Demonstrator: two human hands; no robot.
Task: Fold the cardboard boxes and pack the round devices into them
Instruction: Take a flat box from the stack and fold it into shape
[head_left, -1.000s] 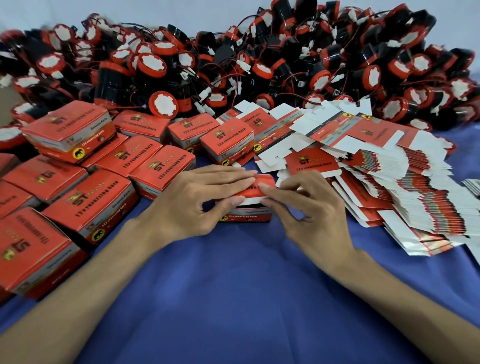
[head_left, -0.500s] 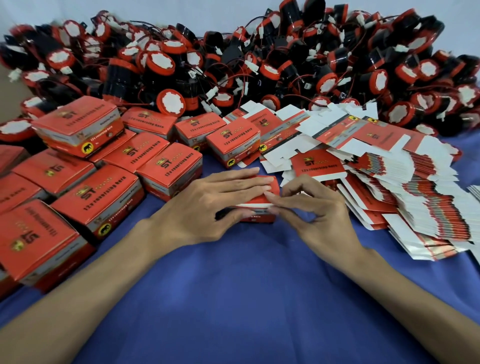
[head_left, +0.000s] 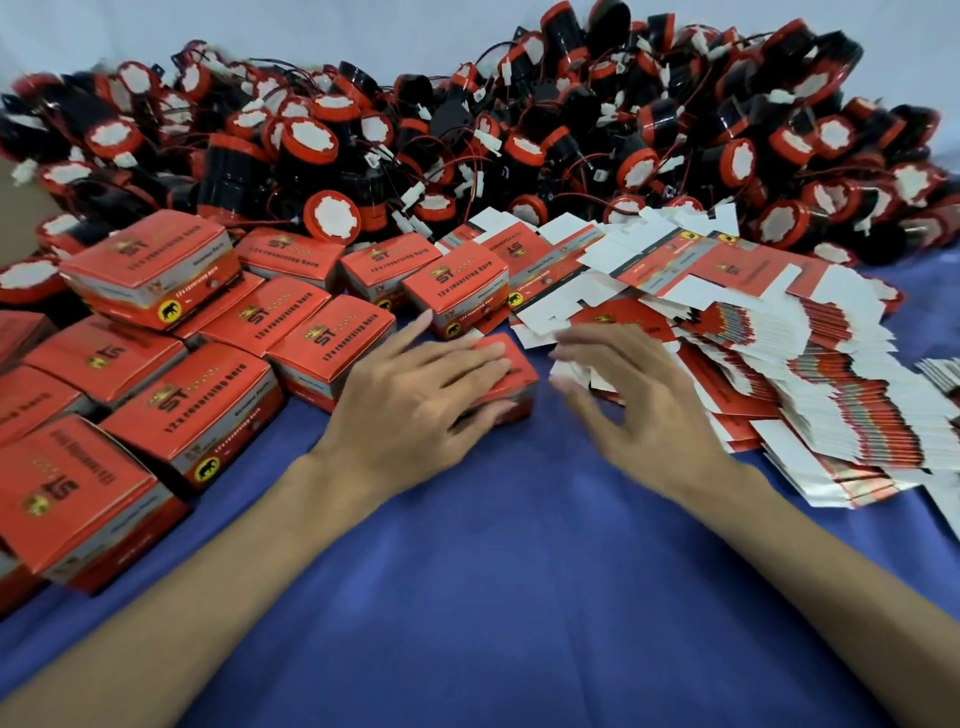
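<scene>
A small red cardboard box (head_left: 517, 371) lies closed on the blue cloth at the middle. My left hand (head_left: 415, 395) covers it, fingers across the top and thumb along its near side. My right hand (head_left: 634, 400) hovers just right of the box, blurred, fingers loosely curled and holding nothing. Behind it spreads a fanned pile of flat unfolded boxes (head_left: 779, 374). A big heap of round black-and-red devices (head_left: 467, 156) with white faces and red wires fills the back.
Several closed red boxes (head_left: 208, 384) are stacked on the left, reaching the left edge. Blue cloth (head_left: 509, 571) covers the table between my forearms. A pale wall rises behind the heap.
My right hand has let go of the box's end flap and drawn away to the right. The box now lies closed under my left hand. The camera has shifted closer.
</scene>
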